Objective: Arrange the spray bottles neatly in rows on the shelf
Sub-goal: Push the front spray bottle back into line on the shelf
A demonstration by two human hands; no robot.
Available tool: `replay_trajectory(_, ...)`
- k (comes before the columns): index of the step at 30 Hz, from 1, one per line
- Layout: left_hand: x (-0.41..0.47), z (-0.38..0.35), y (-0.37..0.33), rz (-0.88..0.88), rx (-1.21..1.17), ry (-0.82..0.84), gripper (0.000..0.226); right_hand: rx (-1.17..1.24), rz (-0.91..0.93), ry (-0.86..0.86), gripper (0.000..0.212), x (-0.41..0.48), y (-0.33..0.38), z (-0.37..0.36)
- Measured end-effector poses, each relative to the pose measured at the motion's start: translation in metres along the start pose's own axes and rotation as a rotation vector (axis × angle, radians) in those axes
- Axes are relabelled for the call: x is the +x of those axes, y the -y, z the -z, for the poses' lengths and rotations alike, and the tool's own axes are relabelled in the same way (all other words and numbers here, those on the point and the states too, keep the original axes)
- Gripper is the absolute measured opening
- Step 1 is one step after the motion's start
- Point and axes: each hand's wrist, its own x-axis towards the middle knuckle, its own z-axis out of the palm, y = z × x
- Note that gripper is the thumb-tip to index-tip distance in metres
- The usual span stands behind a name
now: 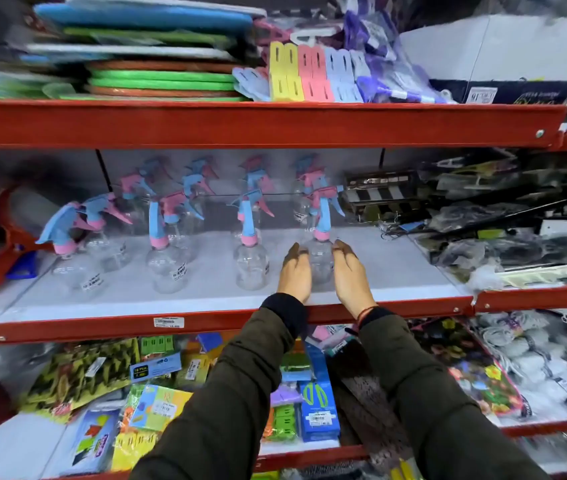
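Several clear spray bottles with pink and blue trigger heads stand in rows on the middle shelf point(396, 271), which is white with a red front edge. The front-right spray bottle point(321, 252) stands upright between my two hands. My left hand point(295, 273) lies flat against its left side. On its right side is my right hand point(351, 275), fingers straight and together. Whether the palms press the bottle or only flank it is unclear. Another bottle point(251, 261) stands just to the left, then one more point(166, 268), and a tilted bottle point(74, 268) at the far left.
Dark packaged goods point(504, 216) crowd the right end of the shelf. A red-handled item point(1, 244) lies at the left end. Stacked coloured mats point(157, 64) and clip packs point(313, 72) fill the shelf above. Packets point(157, 393) cover the lower shelf.
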Motion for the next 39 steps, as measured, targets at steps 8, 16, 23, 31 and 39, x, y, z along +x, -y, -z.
replay_trajectory(8,-0.005,0.000,-0.003,0.039,-0.021,0.097,0.049,0.041,-0.048,0.014,0.043,-0.002,0.000,-0.001)
replay_trajectory(16,-0.039,0.001,-0.006,0.026,0.062,0.158,0.053,0.026,0.006,0.022,0.044,-0.031,-0.007,0.018)
replay_trajectory(23,-0.056,-0.002,-0.010,0.038,0.096,0.171,0.054,-0.015,0.023,0.023,0.047,-0.045,-0.009,0.029)
replay_trajectory(31,-0.083,0.016,-0.004,-0.052,-0.012,0.033,0.052,0.079,0.096,-0.121,0.040,-0.085,0.000,0.033)
replay_trajectory(39,-0.100,0.061,0.007,-0.115,-0.156,-0.224,0.032,0.157,0.155,0.044,0.039,-0.120,0.016,-0.027)
